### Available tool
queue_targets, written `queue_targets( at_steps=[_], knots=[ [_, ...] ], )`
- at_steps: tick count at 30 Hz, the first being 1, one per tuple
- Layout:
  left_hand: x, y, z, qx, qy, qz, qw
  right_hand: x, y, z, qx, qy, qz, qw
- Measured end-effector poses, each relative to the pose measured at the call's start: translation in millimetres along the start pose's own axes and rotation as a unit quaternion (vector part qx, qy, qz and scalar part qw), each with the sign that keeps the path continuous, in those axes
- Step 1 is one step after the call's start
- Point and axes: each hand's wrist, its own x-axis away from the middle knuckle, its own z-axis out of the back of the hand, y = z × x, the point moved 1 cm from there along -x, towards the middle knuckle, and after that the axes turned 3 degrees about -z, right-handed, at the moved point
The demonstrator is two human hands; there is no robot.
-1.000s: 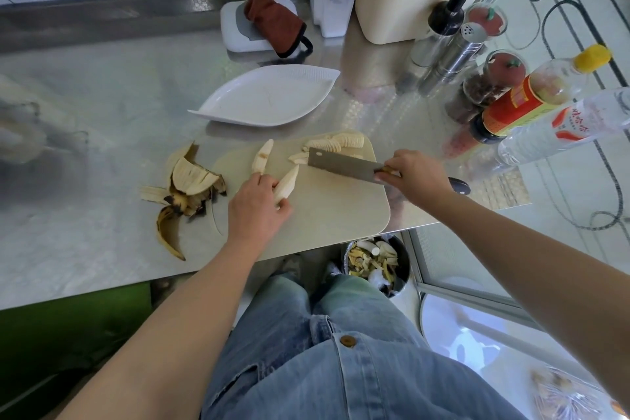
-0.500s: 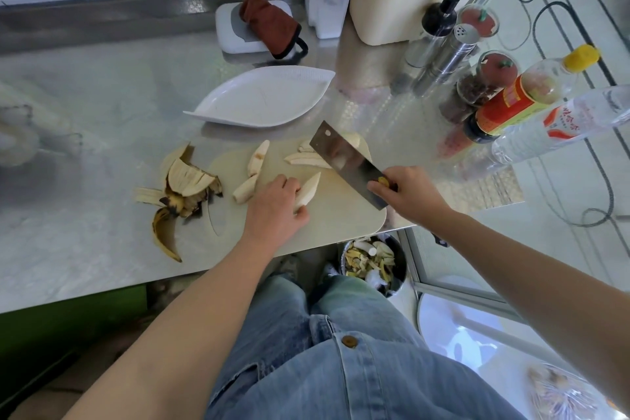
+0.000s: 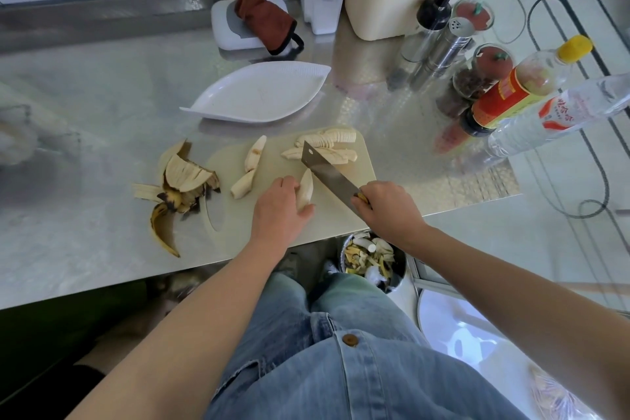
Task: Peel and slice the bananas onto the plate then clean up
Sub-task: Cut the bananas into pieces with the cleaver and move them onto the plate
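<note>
On the pale cutting board (image 3: 334,225) my left hand (image 3: 278,211) holds a peeled banana piece (image 3: 305,191) down with curled fingers. My right hand (image 3: 388,206) grips the handle of a cleaver (image 3: 327,174), whose blade slants up-left just right of that piece. Two more peeled pieces (image 3: 250,167) lie to the left. A sliced banana (image 3: 332,139) and long halves (image 3: 337,155) sit at the board's far edge. The white leaf-shaped plate (image 3: 259,95) stands bare behind the board. Banana peels (image 3: 177,187) lie on the steel counter to the left.
Bottles and spice jars (image 3: 511,92) crowd the right side of the counter. A cream basket (image 3: 392,10) and a white box with a brown cloth (image 3: 262,22) stand at the back. A bin with scraps (image 3: 373,259) sits on the floor below the counter edge.
My left hand slid a banana piece rightward to the board's middle. The cleaver swung from lying flat by the slices to slanting beside that piece.
</note>
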Motion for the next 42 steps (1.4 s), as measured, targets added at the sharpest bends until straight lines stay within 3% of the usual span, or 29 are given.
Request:
queue_targets(
  at_steps=[15,29,42],
  knots=[
    [-8.7,7.1,-8.6,0.090,0.047,0.118,0.988,-8.6,4.9,2.1,-0.030,0.015,0.026,0.999],
    [-12.6,10.4,-5.7,0.104,0.043,0.111,0.987,-12.0,-7.9,7.0,0.023,-0.009,0.029,0.999],
    [-12.8,10.3,-5.2,0.112,0.036,0.118,0.986,-4.2,-7.6,-6.6,0.006,-0.027,0.012,1.000]
  ],
)
